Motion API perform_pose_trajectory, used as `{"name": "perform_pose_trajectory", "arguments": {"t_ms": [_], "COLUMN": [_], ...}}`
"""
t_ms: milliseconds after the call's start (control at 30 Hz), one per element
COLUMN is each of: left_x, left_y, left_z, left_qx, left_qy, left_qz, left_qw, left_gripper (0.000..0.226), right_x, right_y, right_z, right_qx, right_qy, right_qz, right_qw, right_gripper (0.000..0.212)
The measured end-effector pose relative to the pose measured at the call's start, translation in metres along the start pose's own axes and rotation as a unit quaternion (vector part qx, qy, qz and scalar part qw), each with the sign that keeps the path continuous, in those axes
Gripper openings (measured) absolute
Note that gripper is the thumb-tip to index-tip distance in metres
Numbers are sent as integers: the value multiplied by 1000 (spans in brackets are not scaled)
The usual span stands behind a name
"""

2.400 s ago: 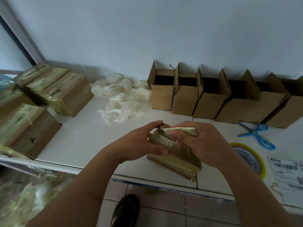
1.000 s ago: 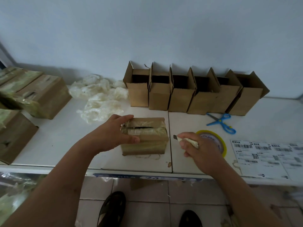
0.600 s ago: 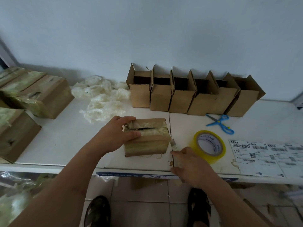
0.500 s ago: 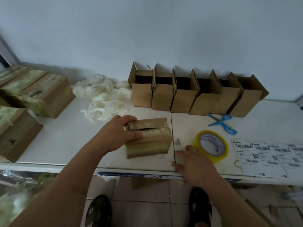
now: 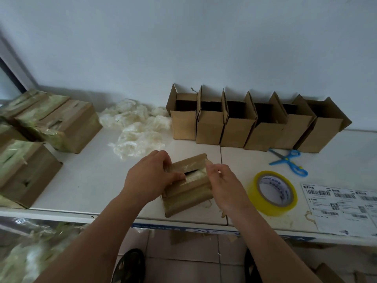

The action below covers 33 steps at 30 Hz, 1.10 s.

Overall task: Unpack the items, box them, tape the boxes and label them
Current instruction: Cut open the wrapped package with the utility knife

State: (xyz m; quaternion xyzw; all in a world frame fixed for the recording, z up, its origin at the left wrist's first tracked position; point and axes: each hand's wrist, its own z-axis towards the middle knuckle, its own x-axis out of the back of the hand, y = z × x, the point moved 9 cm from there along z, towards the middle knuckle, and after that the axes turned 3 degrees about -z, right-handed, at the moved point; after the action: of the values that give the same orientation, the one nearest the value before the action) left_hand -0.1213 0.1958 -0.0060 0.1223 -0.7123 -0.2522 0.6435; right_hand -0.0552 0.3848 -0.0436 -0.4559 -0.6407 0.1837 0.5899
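While gripping the wrapped package (image 5: 188,187) at its left end, fingers curled over the far top edge and thumb pressed beside the dark slit cut in the top: the left hand (image 5: 152,177). At the package's right end, pinching the film at the upper right corner between curled fingers and thumb: the right hand (image 5: 223,184). Package itself sitting on the white table (image 5: 91,180) near the front edge, turned slightly askew, brown under shiny clear wrap.

Just right of the package, lying flat: a roll of yellow tape (image 5: 273,194). Right of the tape, at the table's front right: a sheet of shipping labels (image 5: 340,209) with barcodes. Behind the tape, well back from the package: blue scissors (image 5: 288,162), blades apart. Behind the package, along the wall: a row of six open cardboard boxes (image 5: 255,123), flaps up, standing side by side and touching. Left of that row and behind the package to the left: a heap of crumpled clear film (image 5: 135,127). Far left of the package: several more wrapped packages (image 5: 55,121), grouped close together. Below the table edge, on tiled floor: a dark shoe (image 5: 128,266).
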Motion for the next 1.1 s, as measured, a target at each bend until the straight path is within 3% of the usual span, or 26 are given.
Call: {"name": "perform_pose_trajectory", "arguments": {"t_ms": [133, 233, 433, 567, 700, 900, 1000, 1100], "left_x": [8, 12, 15, 10, 4, 3, 6, 12], "left_y": [8, 7, -23, -36, -41, -46, -59, -53], "left_z": [-3, 0, 5, 4, 6, 12, 14, 11], "left_qx": [-30, -21, 67, 113, 123, 106, 131, 99], "left_qy": [22, 27, 4, 2, -10, -11, 12, 51], "left_qz": [85, 99, -113, -194, -196, -108, -71, -49], "left_qw": [996, 994, 991, 974, 973, 988, 989, 993], "left_gripper": [39, 50, 58, 54, 51, 48, 49, 20], "right_x": [-10, -14, -18, -19, -19, -14, -10, -7], "right_y": [-3, -7, -16, -19, -20, -19, -19, -18], "right_z": [6, 10, 18, 21, 24, 25, 24, 22], "right_qx": [8, 2, -40, -73, -79, -99, -96, -84], "right_qy": [2, -7, -18, -14, -14, -42, -51, -56], "right_qz": [-15, 0, -1, -41, -52, 88, 209, 251], "right_qw": [1000, 1000, 999, 996, 995, 990, 972, 963], "right_gripper": [51, 49, 40, 66, 64, 78, 46, 27]}}
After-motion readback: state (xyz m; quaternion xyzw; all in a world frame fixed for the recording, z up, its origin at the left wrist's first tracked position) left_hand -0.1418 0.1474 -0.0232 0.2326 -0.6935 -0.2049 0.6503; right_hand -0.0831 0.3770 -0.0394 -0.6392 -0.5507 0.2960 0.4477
